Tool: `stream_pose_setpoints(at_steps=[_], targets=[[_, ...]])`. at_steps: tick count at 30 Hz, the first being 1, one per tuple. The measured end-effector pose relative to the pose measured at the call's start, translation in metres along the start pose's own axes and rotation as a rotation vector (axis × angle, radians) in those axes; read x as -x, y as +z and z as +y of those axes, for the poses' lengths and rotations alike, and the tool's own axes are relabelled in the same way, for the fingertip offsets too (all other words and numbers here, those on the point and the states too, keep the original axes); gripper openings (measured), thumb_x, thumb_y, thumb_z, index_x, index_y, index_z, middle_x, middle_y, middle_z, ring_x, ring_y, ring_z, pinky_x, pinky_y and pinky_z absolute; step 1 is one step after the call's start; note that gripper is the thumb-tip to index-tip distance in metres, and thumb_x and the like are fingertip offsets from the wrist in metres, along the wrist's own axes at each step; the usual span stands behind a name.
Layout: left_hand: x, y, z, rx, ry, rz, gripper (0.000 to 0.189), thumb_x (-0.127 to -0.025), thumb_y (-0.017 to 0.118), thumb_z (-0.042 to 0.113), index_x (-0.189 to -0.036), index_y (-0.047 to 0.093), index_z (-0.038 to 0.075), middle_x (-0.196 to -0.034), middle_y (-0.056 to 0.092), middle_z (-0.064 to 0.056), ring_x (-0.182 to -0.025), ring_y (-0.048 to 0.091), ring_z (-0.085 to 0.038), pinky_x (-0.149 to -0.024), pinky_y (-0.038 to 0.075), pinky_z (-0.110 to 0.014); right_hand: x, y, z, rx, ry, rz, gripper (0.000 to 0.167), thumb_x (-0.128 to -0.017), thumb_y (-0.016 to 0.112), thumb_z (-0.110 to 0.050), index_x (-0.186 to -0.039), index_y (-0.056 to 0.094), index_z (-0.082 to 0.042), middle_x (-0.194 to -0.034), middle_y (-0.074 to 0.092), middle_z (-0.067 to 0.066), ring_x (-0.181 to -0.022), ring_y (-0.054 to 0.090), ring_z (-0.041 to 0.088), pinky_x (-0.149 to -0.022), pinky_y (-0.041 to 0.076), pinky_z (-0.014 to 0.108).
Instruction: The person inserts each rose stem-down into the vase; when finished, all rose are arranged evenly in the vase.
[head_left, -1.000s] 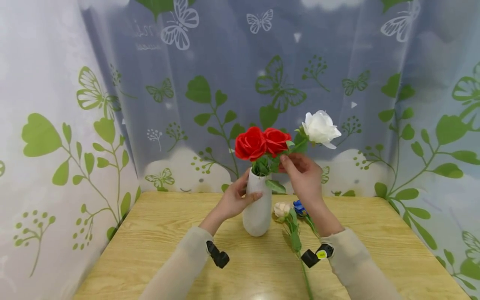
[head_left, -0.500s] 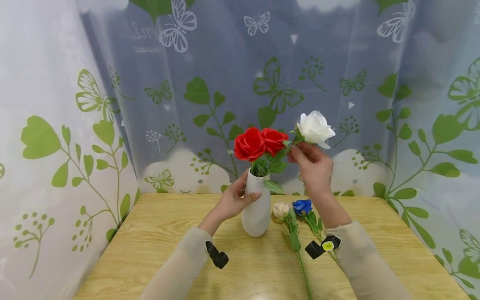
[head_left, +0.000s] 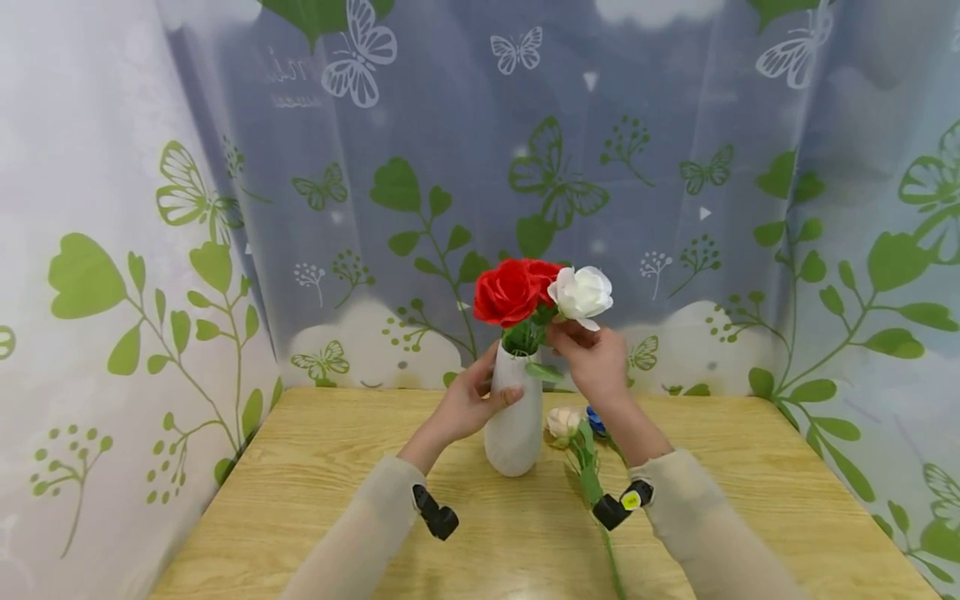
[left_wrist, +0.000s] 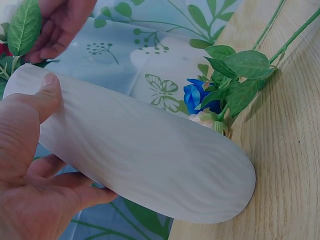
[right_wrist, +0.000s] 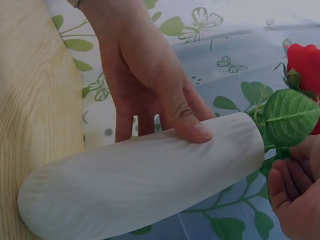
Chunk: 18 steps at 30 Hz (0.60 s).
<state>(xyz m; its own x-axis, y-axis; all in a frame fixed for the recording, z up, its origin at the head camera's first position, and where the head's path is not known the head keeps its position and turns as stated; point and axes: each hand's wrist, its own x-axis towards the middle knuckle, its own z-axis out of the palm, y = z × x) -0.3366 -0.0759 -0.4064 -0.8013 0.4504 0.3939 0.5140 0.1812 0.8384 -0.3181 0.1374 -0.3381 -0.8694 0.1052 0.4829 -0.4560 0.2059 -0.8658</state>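
Observation:
A white ridged vase (head_left: pixel 513 433) stands upright on the wooden table. My left hand (head_left: pixel 472 402) holds its upper part, thumb across the front and fingers behind, as the left wrist view also shows on the vase (left_wrist: pixel 145 150). Two red roses (head_left: pixel 506 293) rise from the mouth, their green leaf (right_wrist: pixel 291 117) hanging beside the rim. My right hand (head_left: pixel 592 360) pinches the stem of a white rose (head_left: pixel 582 293) just under its bloom, right of the red ones. The lower end of that stem is hidden behind the hand and leaves.
On the table (head_left: pixel 360 500), right of the vase, lie a cream rose (head_left: pixel 564 422) and a blue rose (head_left: pixel 596 421), their stems running toward the front. The right forearm partly covers the blue one. A printed curtain (head_left: pixel 450 125) hangs behind the table and along both sides.
The right hand first slid outward up to the white rose's bloom, then came left and down, bringing the bloom against the red roses. The left hand and vase stayed put.

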Motion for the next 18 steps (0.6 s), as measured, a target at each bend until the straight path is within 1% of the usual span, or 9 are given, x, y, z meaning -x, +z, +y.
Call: stream_pose_setpoints(at_steps=[1, 3, 5, 7, 8, 12, 14, 17, 18], targets=[[0.000, 0.000, 0.000, 0.003, 0.001, -0.001, 0.085, -0.103, 0.071, 0.015, -0.171, 0.020, 0.023, -0.169, 0.040, -0.009, -0.138, 0.060, -0.036, -0.106, 0.057, -0.050, 0.000, 0.002, 0.002, 0.028, 0.009, 0.000, 0.020, -0.097, 0.074, -0.010, -0.110, 0.077, 0.006, -0.092, 0.081, 0.008, -0.074, 0.070, -0.003, -0.077, 0.059, 0.020], [-0.001, 0.000, -0.001, 0.007, 0.009, 0.000, 0.085, -0.103, 0.071, 0.014, -0.171, 0.021, 0.022, -0.170, 0.039, -0.008, -0.138, 0.060, -0.037, -0.106, 0.056, -0.051, -0.001, 0.004, 0.006, 0.049, 0.035, -0.011, 0.022, -0.097, 0.074, -0.012, -0.111, 0.079, 0.004, -0.098, 0.081, 0.014, -0.076, 0.069, -0.003, -0.076, 0.057, 0.018], [-0.001, -0.001, -0.001, 0.006, 0.017, -0.002, 0.084, -0.103, 0.071, 0.014, -0.170, 0.021, 0.022, -0.170, 0.037, -0.007, -0.137, 0.060, -0.037, -0.107, 0.056, -0.052, -0.002, 0.006, 0.010, 0.071, 0.060, -0.024, 0.024, -0.098, 0.075, -0.016, -0.111, 0.080, 0.003, -0.100, 0.081, 0.014, -0.077, 0.069, 0.000, -0.075, 0.057, 0.018], [-0.002, -0.001, -0.001, 0.002, 0.030, -0.004, 0.083, -0.103, 0.070, 0.014, -0.170, 0.022, 0.021, -0.171, 0.036, -0.007, -0.138, 0.060, -0.038, -0.107, 0.055, -0.053, -0.003, 0.007, 0.013, 0.066, 0.087, -0.032, 0.025, -0.098, 0.075, -0.018, -0.111, 0.080, 0.002, -0.099, 0.081, 0.010, -0.078, 0.070, 0.003, -0.074, 0.057, 0.019], [-0.002, -0.001, -0.001, 0.000, 0.037, -0.006, 0.082, -0.103, 0.070, 0.014, -0.170, 0.022, 0.021, -0.171, 0.035, -0.007, -0.138, 0.060, -0.038, -0.107, 0.055, -0.054, -0.003, 0.008, 0.014, 0.045, 0.102, -0.031, 0.025, -0.098, 0.075, -0.017, -0.112, 0.079, 0.003, -0.096, 0.080, 0.008, -0.078, 0.071, 0.006, -0.074, 0.058, 0.021], [-0.003, 0.000, -0.002, -0.009, 0.053, -0.010, 0.082, -0.104, 0.069, 0.015, -0.170, 0.022, 0.020, -0.171, 0.035, -0.007, -0.140, 0.059, -0.038, -0.109, 0.054, -0.055, -0.004, 0.007, 0.016, 0.016, 0.149, -0.017, 0.029, -0.097, 0.077, -0.021, -0.114, 0.079, 0.002, -0.088, 0.077, -0.008, -0.080, 0.072, 0.012, -0.074, 0.057, 0.023], [-0.003, 0.000, -0.002, -0.009, 0.056, -0.008, 0.082, -0.104, 0.069, 0.015, -0.170, 0.022, 0.020, -0.172, 0.035, -0.007, -0.141, 0.057, -0.037, -0.110, 0.053, -0.055, -0.003, 0.007, 0.016, 0.008, 0.171, -0.022, 0.031, -0.097, 0.078, -0.023, -0.116, 0.078, 0.001, -0.087, 0.076, -0.010, -0.083, 0.073, 0.015, -0.074, 0.057, 0.023], [-0.002, 0.000, -0.003, -0.005, 0.048, -0.006, 0.082, -0.104, 0.069, 0.014, -0.170, 0.022, 0.020, -0.172, 0.033, -0.006, -0.144, 0.055, -0.036, -0.111, 0.052, -0.055, -0.001, 0.005, 0.016, -0.003, 0.192, -0.035, 0.033, -0.098, 0.077, -0.025, -0.120, 0.078, 0.000, -0.091, 0.077, -0.008, -0.086, 0.073, 0.016, -0.078, 0.058, 0.024], [-0.001, 0.000, -0.003, -0.004, 0.050, -0.006, 0.082, -0.104, 0.069, 0.014, -0.170, 0.022, 0.020, -0.172, 0.033, -0.006, -0.144, 0.055, -0.036, -0.111, 0.052, -0.055, 0.000, 0.004, 0.017, -0.010, 0.195, -0.041, 0.034, -0.098, 0.077, -0.025, -0.121, 0.077, 0.000, -0.093, 0.077, -0.007, -0.087, 0.073, 0.015, -0.079, 0.059, 0.025]])
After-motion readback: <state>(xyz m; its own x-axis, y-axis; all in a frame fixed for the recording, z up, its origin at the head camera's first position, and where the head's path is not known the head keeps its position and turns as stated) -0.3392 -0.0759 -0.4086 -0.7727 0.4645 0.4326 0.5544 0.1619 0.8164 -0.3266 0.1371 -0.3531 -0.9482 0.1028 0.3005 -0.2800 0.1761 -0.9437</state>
